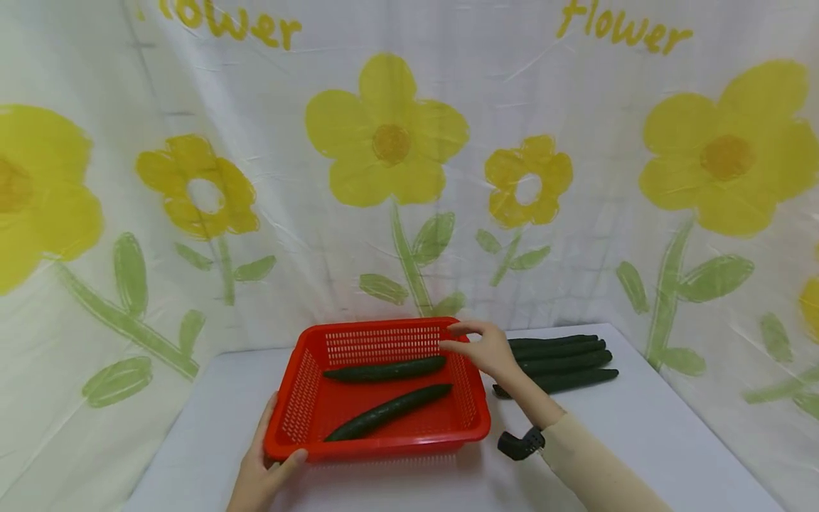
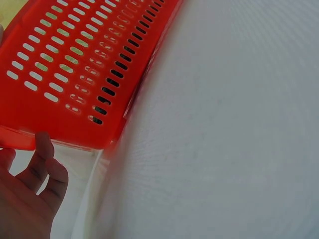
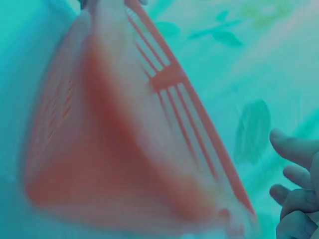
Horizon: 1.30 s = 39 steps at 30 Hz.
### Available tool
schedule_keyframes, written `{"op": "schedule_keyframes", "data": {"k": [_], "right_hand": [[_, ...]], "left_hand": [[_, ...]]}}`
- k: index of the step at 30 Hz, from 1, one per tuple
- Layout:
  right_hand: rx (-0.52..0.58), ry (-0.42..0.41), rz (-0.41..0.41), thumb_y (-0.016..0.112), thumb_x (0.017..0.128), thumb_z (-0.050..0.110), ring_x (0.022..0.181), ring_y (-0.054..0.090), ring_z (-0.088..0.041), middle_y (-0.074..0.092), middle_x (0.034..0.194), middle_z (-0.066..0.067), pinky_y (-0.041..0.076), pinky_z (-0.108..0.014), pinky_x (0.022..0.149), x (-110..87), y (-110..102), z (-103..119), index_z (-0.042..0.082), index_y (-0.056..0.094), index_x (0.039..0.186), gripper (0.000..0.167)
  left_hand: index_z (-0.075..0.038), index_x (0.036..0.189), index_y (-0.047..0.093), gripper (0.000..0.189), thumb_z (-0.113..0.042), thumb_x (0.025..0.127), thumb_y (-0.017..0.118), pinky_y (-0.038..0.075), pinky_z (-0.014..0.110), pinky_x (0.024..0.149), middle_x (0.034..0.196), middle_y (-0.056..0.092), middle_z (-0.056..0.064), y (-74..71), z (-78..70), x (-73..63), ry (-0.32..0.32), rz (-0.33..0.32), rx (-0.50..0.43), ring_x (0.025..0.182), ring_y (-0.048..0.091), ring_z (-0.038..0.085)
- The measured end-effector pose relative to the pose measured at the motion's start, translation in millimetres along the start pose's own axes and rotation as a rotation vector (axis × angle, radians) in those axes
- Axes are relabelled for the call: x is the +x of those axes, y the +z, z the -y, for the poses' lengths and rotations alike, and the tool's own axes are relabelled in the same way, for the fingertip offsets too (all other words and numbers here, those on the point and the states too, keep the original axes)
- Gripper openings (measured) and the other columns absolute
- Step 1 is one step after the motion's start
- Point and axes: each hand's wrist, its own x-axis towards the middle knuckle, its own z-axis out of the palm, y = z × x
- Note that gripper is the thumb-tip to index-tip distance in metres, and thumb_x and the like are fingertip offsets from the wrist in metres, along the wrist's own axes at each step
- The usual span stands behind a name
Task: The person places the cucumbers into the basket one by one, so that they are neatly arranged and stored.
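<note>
A red plastic basket (image 1: 377,449) with slotted walls stands on the white table. Inside it lie two dark green cucumbers, one toward the back (image 1: 384,370) and one slanting across the front (image 1: 390,412). My left hand (image 1: 261,466) grips the basket's near left corner, thumb on the rim and fingers along the side. In the left wrist view, that hand's fingertips (image 2: 44,144) are right at the rim. Over the back right corner of the basket, my right hand (image 1: 489,350) has thumb and fingers apart with nothing between them.
Several more cucumbers (image 1: 569,363) lie side by side to the right of the basket, partly hidden by my right hand. A white curtain (image 1: 294,263) painted with yellow flowers hangs behind the table (image 1: 678,434). On my right wrist sits a small black device (image 1: 521,444).
</note>
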Motion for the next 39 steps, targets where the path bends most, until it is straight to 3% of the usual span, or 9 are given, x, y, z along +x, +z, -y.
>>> {"op": "schedule_keyframes", "data": {"k": [4, 10, 16, 19, 22, 26, 29, 34, 39], "right_hand": [[-0.009, 0.028, -0.055, 0.089, 0.086, 0.042, 0.111, 0.065, -0.031, 0.076, 0.122, -0.006, 0.058, -0.041, 0.081, -15.2, -25, -24, 0.016, 0.079, 0.125, 0.047], [-0.027, 0.098, -0.137, 0.088, 0.086, 0.048, 0.126, 0.062, -0.027, 0.078, 0.118, -0.003, 0.051, -0.047, 0.104, -40.6, -64, -62, 0.015, 0.076, 0.131, 0.057], [-0.063, 0.183, -0.212, 0.085, 0.087, 0.055, 0.131, 0.059, -0.027, 0.077, 0.124, -0.004, 0.05, -0.03, 0.096, -60.4, -102, -105, 0.012, 0.072, 0.138, 0.068], [-0.127, 0.184, -0.241, 0.083, 0.088, 0.055, 0.134, 0.057, -0.032, 0.075, 0.128, -0.011, 0.049, -0.038, 0.103, -66.8, -117, -126, 0.011, 0.072, 0.138, 0.068], [-0.182, 0.195, -0.246, 0.082, 0.089, 0.056, 0.139, 0.051, -0.041, 0.071, 0.135, -0.017, 0.044, -0.054, 0.106, -73.0, -127, -145, 0.009, 0.072, 0.137, 0.068], [-0.202, 0.219, -0.239, 0.084, 0.087, 0.056, 0.103, 0.062, -0.04, 0.065, 0.143, -0.021, 0.051, -0.044, 0.083, -77.8, -134, -160, 0.01, 0.072, 0.136, 0.068], [-0.226, 0.159, -0.246, 0.087, 0.085, 0.051, 0.091, 0.06, -0.032, 0.065, 0.143, -0.019, 0.048, -0.035, 0.074, -76.8, -135, -166, 0.012, 0.075, 0.131, 0.062], [-0.341, -0.095, -0.257, 0.095, 0.08, 0.033, 0.122, 0.062, -0.038, 0.07, 0.129, -0.017, 0.047, -0.054, 0.1, -69.3, -127, -173, 0.01, 0.082, 0.113, 0.043], [-0.438, -0.217, -0.305, 0.098, 0.076, 0.027, 0.11, 0.066, -0.042, 0.07, 0.118, -0.016, 0.052, -0.063, 0.092, -62.1, -116, -179, 0.011, 0.084, 0.104, 0.035]], "left_hand": [[-0.033, 0.172, 0.006, 0.1, -0.027, 0.1, 0.074, 0.051, 0.018, 0.091, 0.174, 0.025, 0.012, 0.3, -1.1, 1.7, -0.03, 0.014, -0.021, 0.123, 0.052, -0.007], [-0.037, 0.172, 0.004, 0.1, -0.03, 0.1, 0.074, 0.052, 0.02, 0.09, 0.174, 0.024, 0.012, -1.6, -0.8, 2.2, -0.071, 0.023, -0.026, 0.121, 0.051, -0.008], [-0.035, 0.172, 0.0, 0.103, -0.036, 0.1, 0.074, 0.052, 0.02, 0.088, 0.175, 0.023, 0.013, -3.8, 0.9, 1.4, -0.14, 0.028, 0.01, 0.121, 0.051, -0.002], [-0.036, 0.172, 0.0, 0.102, -0.038, 0.1, 0.073, 0.056, 0.026, 0.092, 0.175, 0.024, 0.012, -3.1, 0.1, 2.9, -0.151, 0.025, 0.016, 0.126, 0.052, 0.008], [-0.037, 0.171, 0.0, 0.102, -0.041, 0.1, 0.073, 0.058, 0.035, 0.098, 0.175, 0.024, 0.01, -1.6, -2.0, 4.9, -0.156, 0.022, 0.019, 0.129, 0.051, 0.009], [-0.038, 0.171, 0.0, 0.103, -0.04, 0.1, 0.074, 0.056, 0.033, 0.097, 0.175, 0.023, 0.009, -0.4, -3.2, 5.1, -0.145, 0.022, 0.019, 0.127, 0.051, 0.003], [-0.037, 0.172, 0.001, 0.103, -0.037, 0.1, 0.074, 0.054, 0.028, 0.094, 0.175, 0.024, 0.011, -0.3, -2.8, 4.6, -0.12, 0.022, 0.019, 0.13, 0.053, 0.01], [-0.035, 0.172, 0.002, 0.102, -0.033, 0.1, 0.074, 0.053, 0.021, 0.089, 0.174, 0.025, 0.011, -0.1, -1.0, 4.7, -0.086, 0.023, 0.007, 0.134, 0.052, 0.024], [-0.037, 0.172, 0.003, 0.101, -0.031, 0.1, 0.074, 0.052, 0.019, 0.088, 0.174, 0.025, 0.011, 0.4, 0.2, 4.3, -0.07, 0.025, -0.005, 0.13, 0.055, 0.015]]}}
